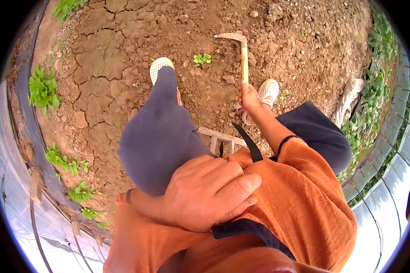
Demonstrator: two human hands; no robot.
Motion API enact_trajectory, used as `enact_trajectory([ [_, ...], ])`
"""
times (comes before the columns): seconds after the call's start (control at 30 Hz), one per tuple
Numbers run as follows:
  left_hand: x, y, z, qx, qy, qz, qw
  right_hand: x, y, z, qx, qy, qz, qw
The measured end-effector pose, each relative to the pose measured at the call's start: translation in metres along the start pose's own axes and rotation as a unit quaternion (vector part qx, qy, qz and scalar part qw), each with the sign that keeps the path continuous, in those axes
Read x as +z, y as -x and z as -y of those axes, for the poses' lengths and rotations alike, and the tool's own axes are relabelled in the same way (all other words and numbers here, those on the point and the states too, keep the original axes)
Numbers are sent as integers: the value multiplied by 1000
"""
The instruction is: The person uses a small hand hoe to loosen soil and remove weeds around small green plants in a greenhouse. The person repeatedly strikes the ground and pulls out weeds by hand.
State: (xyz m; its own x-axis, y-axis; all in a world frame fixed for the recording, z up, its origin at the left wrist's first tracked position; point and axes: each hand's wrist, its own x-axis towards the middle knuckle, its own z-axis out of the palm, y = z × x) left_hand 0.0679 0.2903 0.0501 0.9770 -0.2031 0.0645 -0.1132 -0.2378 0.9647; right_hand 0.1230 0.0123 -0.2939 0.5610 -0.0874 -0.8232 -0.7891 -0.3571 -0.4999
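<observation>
My right hand (249,97) grips the lower end of a sickle's wooden handle. The sickle (245,61) points away from me, its curved, rust-stained blade turned left above the crumbled soil. Left of the handle, a small light-green seedling (202,59) grows from the brown soil (205,92). Close before my chest is my left hand (208,191), its fingers curled in front of the orange shirt (290,191). The palm side and most fingertips are hidden, so whether it holds any cloth cannot be told.
Between my legs stands a low wooden stool (222,134). Leafy plants (44,90) grow along the left beside a black plastic strip (27,88). At right are a pale crumpled bundle (346,99) and green vines (376,92) by plastic sheeting (393,181).
</observation>
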Motion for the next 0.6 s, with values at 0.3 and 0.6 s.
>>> enact_trajectory([
  [0.3,4,-3,0,2,4,-2,1000,-19,-31,181,-303,-167,-71,936],
  [0.6,2,0,-1,-20,10,21,1000,-47,-35,64,-60,-31,-20,998],
])
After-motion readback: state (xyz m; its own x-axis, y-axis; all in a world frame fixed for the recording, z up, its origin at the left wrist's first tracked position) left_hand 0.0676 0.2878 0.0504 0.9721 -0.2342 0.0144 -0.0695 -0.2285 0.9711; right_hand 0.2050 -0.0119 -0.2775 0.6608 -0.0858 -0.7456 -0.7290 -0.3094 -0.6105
